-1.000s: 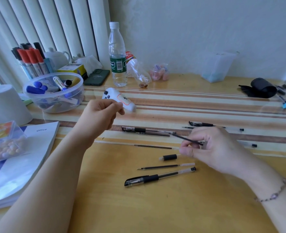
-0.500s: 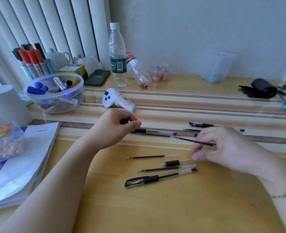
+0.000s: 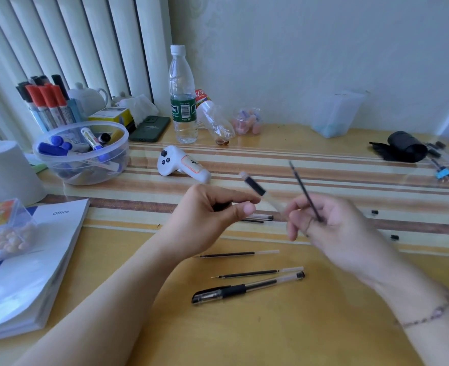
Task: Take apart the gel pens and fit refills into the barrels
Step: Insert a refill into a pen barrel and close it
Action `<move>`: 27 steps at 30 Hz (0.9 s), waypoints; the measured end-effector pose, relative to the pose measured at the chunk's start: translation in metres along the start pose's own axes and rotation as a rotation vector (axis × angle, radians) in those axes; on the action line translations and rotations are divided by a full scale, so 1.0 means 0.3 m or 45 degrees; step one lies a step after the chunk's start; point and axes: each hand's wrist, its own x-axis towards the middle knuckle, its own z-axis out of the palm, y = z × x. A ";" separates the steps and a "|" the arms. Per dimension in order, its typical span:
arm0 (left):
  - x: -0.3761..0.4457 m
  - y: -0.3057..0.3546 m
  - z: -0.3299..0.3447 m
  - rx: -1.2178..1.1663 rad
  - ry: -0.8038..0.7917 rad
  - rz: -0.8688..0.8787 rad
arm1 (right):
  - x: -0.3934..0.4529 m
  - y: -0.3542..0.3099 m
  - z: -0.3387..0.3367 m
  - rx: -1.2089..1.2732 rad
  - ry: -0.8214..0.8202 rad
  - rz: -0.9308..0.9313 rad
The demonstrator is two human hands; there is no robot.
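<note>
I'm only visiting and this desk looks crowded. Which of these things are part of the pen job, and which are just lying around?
Part of the job:
right hand holding a refill and barrel
left hand
two loose refills
capped pen

Just lying about:
water bottle
white controller
marker bowl
Office book
phone

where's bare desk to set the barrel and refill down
Free: the yellow desk in front of the capped pen, between the forearms; also the striped strip between the controller and black pouch. Crowded: the two loose refills under the hands, the back-left corner around the tub.
</note>
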 end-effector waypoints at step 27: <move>-0.036 0.032 0.054 0.353 -0.118 0.177 | 0.005 -0.025 0.008 1.166 0.186 -0.095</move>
